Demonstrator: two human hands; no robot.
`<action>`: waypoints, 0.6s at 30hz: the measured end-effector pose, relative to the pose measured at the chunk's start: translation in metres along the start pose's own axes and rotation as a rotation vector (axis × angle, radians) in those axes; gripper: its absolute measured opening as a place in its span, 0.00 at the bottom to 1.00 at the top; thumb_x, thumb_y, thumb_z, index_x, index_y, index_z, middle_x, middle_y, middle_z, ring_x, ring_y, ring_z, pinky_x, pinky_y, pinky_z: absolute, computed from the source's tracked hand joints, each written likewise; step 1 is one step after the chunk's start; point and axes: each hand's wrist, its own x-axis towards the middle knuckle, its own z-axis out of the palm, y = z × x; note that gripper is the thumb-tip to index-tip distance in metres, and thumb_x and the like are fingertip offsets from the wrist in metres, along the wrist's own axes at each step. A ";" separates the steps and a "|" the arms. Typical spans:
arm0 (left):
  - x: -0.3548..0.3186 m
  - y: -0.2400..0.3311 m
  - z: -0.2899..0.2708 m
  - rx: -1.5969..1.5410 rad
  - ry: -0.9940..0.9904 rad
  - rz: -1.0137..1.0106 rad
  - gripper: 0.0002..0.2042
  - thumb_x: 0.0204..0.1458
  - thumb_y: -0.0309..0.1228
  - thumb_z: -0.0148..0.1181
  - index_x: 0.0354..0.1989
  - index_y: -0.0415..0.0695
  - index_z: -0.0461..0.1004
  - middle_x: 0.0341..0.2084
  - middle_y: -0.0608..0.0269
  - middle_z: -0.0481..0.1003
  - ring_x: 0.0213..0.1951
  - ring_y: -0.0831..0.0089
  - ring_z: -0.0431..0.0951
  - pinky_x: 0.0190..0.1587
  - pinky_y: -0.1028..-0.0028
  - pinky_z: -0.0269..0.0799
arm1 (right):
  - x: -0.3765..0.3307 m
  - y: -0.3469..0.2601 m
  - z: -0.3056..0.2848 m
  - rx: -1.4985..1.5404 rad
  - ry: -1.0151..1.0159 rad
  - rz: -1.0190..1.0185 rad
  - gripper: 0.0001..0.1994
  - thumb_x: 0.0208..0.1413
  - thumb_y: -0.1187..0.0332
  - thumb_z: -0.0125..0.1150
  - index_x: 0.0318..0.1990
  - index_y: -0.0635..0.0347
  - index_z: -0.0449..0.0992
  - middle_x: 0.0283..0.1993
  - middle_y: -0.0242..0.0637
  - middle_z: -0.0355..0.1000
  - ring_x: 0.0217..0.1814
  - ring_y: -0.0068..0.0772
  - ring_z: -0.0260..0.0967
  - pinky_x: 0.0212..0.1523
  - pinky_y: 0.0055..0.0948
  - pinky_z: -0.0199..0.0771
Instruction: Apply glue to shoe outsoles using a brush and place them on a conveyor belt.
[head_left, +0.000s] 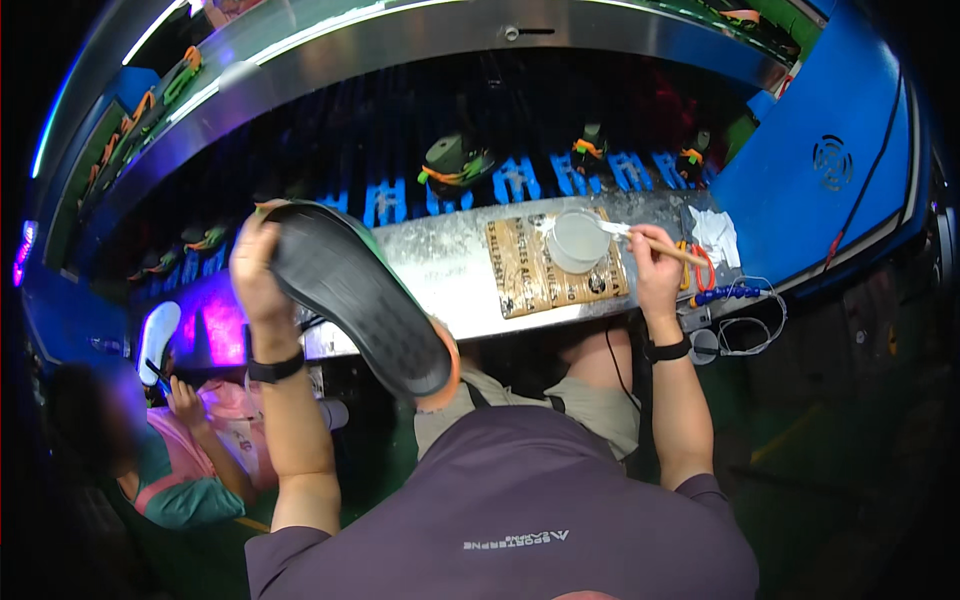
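My left hand [258, 275] is closed around one end of a shoe [355, 295]. Its dark sole faces me, and bits of orange and green show along its edges. The shoe hangs tilted over the near edge of the bench. In my right hand [656, 275] is a brush [672, 250] with a wooden handle, pinched between the fingers. The brush's white bristles reach the right rim of a round translucent tub [578, 262], which holds something pale. Under the tub lies a flat piece of brown printed cardboard [520, 270].
The metal bench [430, 255] carries orange-handled scissors [704, 268], a crumpled white cloth [714, 232] and a blue segmented hose [728, 294]. Shoes [455, 165] stand on a conveyor with blue holders behind. To the left, a co-worker [205, 440] handles a pale sole [160, 335].
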 end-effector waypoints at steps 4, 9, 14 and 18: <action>-0.070 -0.059 0.033 -0.264 -0.143 -0.513 0.14 0.58 0.31 0.54 0.44 0.33 0.78 0.37 0.53 0.81 0.36 0.69 0.82 0.42 0.73 0.78 | 0.010 -0.030 0.017 -0.278 -0.191 -0.028 0.06 0.59 0.70 0.62 0.35 0.63 0.80 0.24 0.29 0.75 0.27 0.23 0.73 0.31 0.25 0.71; -0.143 -0.079 0.057 -0.792 -0.158 -0.745 0.30 0.63 0.48 0.52 0.62 0.33 0.67 0.55 0.38 0.74 0.54 0.52 0.79 0.57 0.57 0.76 | 0.012 -0.030 0.023 -0.428 -0.315 -0.028 0.09 0.57 0.65 0.63 0.37 0.62 0.81 0.26 0.44 0.78 0.28 0.33 0.77 0.32 0.30 0.74; -0.184 -0.054 0.058 -0.816 -0.708 -0.790 0.46 0.54 0.50 0.63 0.74 0.37 0.48 0.65 0.36 0.62 0.63 0.36 0.67 0.66 0.43 0.62 | 0.008 -0.051 0.022 -0.279 -0.219 -0.047 0.06 0.60 0.70 0.64 0.38 0.63 0.81 0.25 0.27 0.75 0.26 0.14 0.68 0.28 0.20 0.66; -0.191 -0.063 0.054 -0.881 -0.588 -0.865 0.47 0.52 0.38 0.67 0.75 0.39 0.43 0.64 0.40 0.63 0.63 0.41 0.69 0.66 0.46 0.64 | 0.009 -0.030 0.022 -0.377 -0.234 -0.020 0.05 0.60 0.72 0.63 0.39 0.64 0.81 0.28 0.26 0.75 0.28 0.14 0.66 0.29 0.20 0.66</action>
